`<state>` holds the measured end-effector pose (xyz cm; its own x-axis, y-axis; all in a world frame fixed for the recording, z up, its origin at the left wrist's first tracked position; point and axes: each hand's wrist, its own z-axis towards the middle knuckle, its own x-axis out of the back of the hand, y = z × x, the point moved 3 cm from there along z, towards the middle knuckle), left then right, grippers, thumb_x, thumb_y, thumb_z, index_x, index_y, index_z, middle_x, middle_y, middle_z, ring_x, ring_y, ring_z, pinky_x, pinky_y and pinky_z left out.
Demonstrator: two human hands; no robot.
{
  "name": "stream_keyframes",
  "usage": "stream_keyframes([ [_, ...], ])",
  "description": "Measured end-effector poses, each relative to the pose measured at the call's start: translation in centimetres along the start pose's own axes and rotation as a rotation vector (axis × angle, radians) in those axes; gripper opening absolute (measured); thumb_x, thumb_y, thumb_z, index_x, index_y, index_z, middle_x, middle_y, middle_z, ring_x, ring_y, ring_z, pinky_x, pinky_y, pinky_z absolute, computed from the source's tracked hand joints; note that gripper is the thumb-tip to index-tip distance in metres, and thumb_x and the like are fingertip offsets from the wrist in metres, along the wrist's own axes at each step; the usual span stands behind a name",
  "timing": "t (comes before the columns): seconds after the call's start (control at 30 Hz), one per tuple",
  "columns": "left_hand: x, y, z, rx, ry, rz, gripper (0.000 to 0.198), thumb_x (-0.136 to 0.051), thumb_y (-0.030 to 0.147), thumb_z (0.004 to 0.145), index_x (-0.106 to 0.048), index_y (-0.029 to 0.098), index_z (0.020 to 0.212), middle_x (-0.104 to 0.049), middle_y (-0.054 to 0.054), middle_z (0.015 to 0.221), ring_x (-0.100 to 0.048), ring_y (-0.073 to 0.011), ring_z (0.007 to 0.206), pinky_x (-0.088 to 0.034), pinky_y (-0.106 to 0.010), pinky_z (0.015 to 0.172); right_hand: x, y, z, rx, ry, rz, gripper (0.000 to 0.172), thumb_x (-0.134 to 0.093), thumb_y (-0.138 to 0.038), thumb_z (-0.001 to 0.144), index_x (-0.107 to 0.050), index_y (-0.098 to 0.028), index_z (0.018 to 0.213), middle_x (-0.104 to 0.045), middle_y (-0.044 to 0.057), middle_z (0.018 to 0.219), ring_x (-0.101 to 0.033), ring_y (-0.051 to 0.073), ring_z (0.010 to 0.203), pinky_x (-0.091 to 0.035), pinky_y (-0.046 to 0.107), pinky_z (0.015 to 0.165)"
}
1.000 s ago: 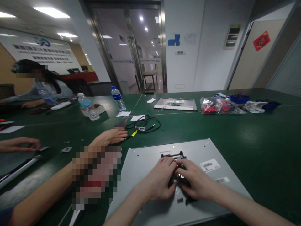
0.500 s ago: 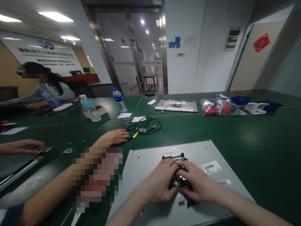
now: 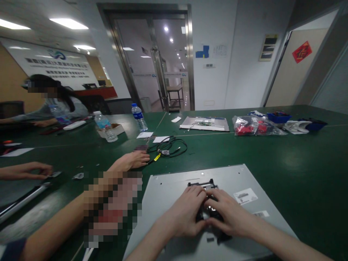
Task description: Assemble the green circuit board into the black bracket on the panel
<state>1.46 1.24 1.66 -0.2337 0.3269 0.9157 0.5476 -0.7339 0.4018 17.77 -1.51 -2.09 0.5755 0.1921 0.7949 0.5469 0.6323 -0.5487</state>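
A grey metal panel [image 3: 174, 181] with paper labels lies flat in front of me. At its middle sits a black mechanical part with shiny metal bits [image 3: 212, 210], perhaps a mount or hinge, largely covered by my fingers. My left hand [image 3: 189, 206] curls round its left side, thumb pointing inward. From the other side my right hand [image 3: 228, 212] closes on the same part, and both hands' fingertips meet over it. A black frame edge [image 3: 201, 183] shows just beyond the fingers. Below my thumbs lies a small dark piece [image 3: 210, 239] on the panel.
Another person's arm [image 3: 67, 206] reaches in from the left, its hand by a coiled black cable [image 3: 174, 154]. A further hand [image 3: 29, 170] is at the left edge. On the green table [image 3: 272, 156] are water bottles [image 3: 139, 117], a thin panel [image 3: 205, 124] and a plastic bag [image 3: 252, 125].
My fingers have shifted slightly on the black part. The small piece below my thumbs looks darker and flatter than before. The whole view has tilted a little.
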Motion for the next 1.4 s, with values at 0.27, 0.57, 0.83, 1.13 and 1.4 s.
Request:
stream_keyframes([
  [0.27, -0.25, -0.25, 0.05, 0.013, 0.008, 0.011, 0.055, -0.075, 0.032, 0.066, -0.05, 0.023, 0.115, -0.053, -0.009, 0.119, -0.048, -0.0314, 0.113, -0.036, -0.049, 0.104, -0.9, 0.18, 0.13, 0.021, 0.084, 0.022, 0.042, -0.061, -0.009, 0.073, -0.057, -0.022, 0.112, -0.052, 0.01, 0.133, -0.048, 0.027, 0.12, -0.042, 0.044, 0.101],
  [0.57, -0.39, -0.24, 0.08, -0.022, 0.034, 0.022, 0.042, -0.062, 0.023, 0.072, -0.051, 0.022, 0.112, -0.055, -0.009, 0.114, -0.049, -0.0299, 0.11, -0.039, -0.048, 0.101, -0.44, -0.07, 0.09, 0.018, 0.075, 0.043, 0.04, -0.062, -0.012, 0.071, -0.058, -0.022, 0.11, -0.052, 0.01, 0.132, -0.049, 0.028, 0.118, -0.042, 0.044, 0.099],
  [0.83, -0.42, -0.18, 0.15, -0.024, 0.019, 0.034, 0.046, -0.061, 0.022, 0.072, -0.049, 0.022, 0.116, -0.054, -0.01, 0.116, -0.049, -0.0307, 0.111, -0.039, -0.049, 0.101, -0.09, -0.44, 0.1, 0.029, 0.084, 0.026, 0.035, -0.058, -0.011, 0.076, -0.058, -0.021, 0.11, -0.053, 0.01, 0.13, -0.049, 0.027, 0.117, -0.043, 0.043, 0.098],
  [1.13, -0.21, -0.04, 0.18, -0.033, 0.017, 0.015, 0.043, -0.061, 0.022, 0.073, -0.05, 0.022, 0.114, -0.054, -0.01, 0.114, -0.049, -0.0303, 0.11, -0.039, -0.048, 0.1, -0.66, 0.16, 0.04, 0.04, 0.086, 0.028, 0.04, -0.059, -0.009, 0.073, -0.058, -0.022, 0.111, -0.054, 0.01, 0.129, -0.049, 0.027, 0.119, -0.043, 0.043, 0.099],
  [1.4, -0.17, -0.15, 0.18, -0.033, 0.007, 0.001, 0.046, -0.068, 0.025, 0.073, -0.051, 0.023, 0.116, -0.055, -0.009, 0.116, -0.049, -0.0301, 0.111, -0.038, -0.048, 0.101, -0.23, -0.18, -0.01, 0.024, 0.077, 0.018, 0.038, -0.065, -0.016, 0.074, -0.058, -0.022, 0.111, -0.052, 0.01, 0.132, -0.048, 0.028, 0.119, -0.043, 0.045, 0.1],
])
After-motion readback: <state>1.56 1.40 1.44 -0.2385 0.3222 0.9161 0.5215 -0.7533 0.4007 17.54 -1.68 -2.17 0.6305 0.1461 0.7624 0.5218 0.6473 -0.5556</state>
